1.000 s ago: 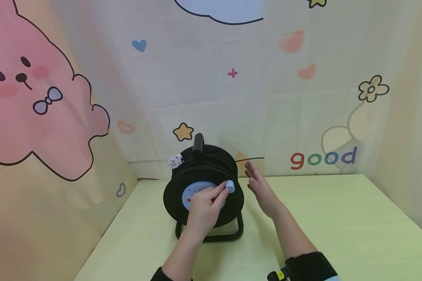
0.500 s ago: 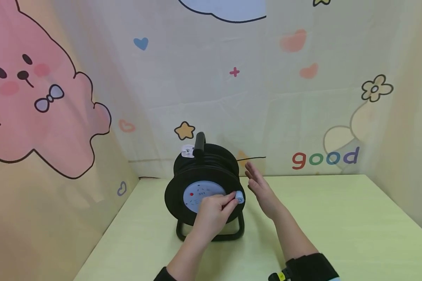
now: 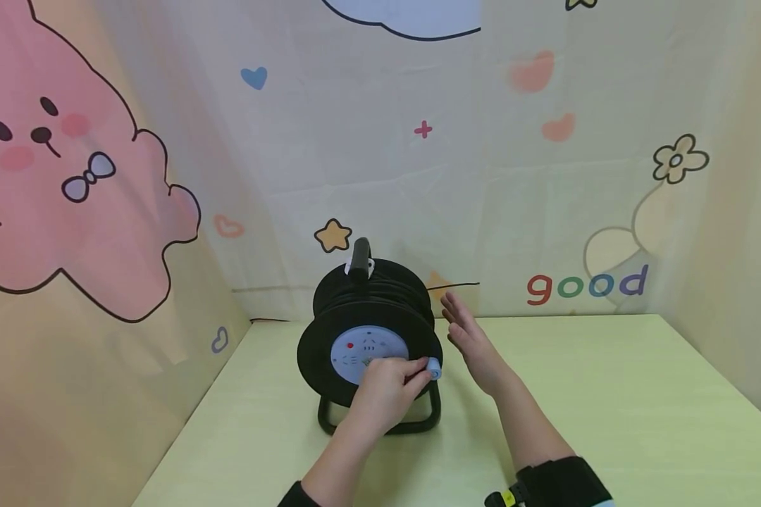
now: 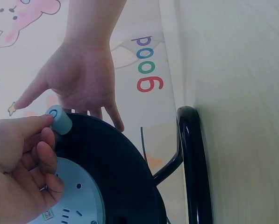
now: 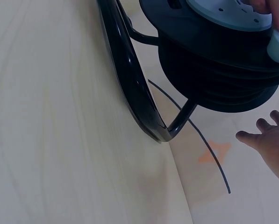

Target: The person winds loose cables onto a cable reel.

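Note:
A black cable reel (image 3: 313,345) stands upright on its tubular frame (image 3: 412,427), black cable wound round its drum. On its front is a pale blue socket panel (image 3: 349,355). My left hand (image 3: 382,393) pinches the small light blue crank knob (image 4: 60,121) between thumb and forefinger at the right side of the disc. The other left fingers curl loosely in the left wrist view. Beside the reel's right rim, my right hand (image 3: 475,348) is held with straight fingers, apart from the drum in the head view. A white plug (image 3: 370,267) is partly hidden behind the carrying handle (image 3: 359,260).
The reel sits on a pale yellow-green table (image 3: 577,394). Behind it hangs a printed backdrop (image 3: 380,169) close to the table's back edge. A thin dark line (image 5: 214,156), perhaps a cord, runs across the backdrop behind the reel. Left, a wall cloth (image 3: 89,366) borders the table.
The drum has turned clockwise. The knob and my left hand have moved right and down, and the plug has travelled right to behind the handle. My right hand has stayed almost still.

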{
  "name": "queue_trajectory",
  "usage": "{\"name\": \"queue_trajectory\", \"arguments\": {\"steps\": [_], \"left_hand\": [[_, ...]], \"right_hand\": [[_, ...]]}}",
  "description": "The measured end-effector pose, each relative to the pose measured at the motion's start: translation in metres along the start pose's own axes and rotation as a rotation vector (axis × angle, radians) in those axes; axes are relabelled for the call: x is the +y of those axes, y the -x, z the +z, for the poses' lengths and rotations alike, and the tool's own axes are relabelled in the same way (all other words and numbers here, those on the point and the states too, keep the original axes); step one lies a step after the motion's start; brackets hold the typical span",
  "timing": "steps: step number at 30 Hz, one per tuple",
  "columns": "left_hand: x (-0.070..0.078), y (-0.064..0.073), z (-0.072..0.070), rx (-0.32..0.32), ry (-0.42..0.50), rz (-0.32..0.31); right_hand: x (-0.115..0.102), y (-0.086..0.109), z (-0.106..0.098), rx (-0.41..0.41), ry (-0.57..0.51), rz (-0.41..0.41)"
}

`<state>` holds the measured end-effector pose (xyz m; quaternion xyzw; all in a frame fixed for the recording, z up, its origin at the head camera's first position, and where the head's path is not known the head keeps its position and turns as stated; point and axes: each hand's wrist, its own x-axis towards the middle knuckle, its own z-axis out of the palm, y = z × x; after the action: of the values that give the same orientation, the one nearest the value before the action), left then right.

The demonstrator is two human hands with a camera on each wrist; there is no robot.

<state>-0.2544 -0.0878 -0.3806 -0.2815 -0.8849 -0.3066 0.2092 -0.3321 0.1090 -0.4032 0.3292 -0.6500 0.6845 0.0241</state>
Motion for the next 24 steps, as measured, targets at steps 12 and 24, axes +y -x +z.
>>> {"name": "queue_trajectory", "arguments": {"steps": [12, 24], "left_hand": [[0.005, 0.000, -0.001, -0.029, 0.026, -0.011], [0.008, 0.004, -0.057, 0.304, 0.033, 0.307]], "right_hand": [[-0.004, 0.004, -0.003, 0.000, 0.021, -0.002], [-0.071, 0.015, 0.004, 0.157, 0.278, -0.169]]}}
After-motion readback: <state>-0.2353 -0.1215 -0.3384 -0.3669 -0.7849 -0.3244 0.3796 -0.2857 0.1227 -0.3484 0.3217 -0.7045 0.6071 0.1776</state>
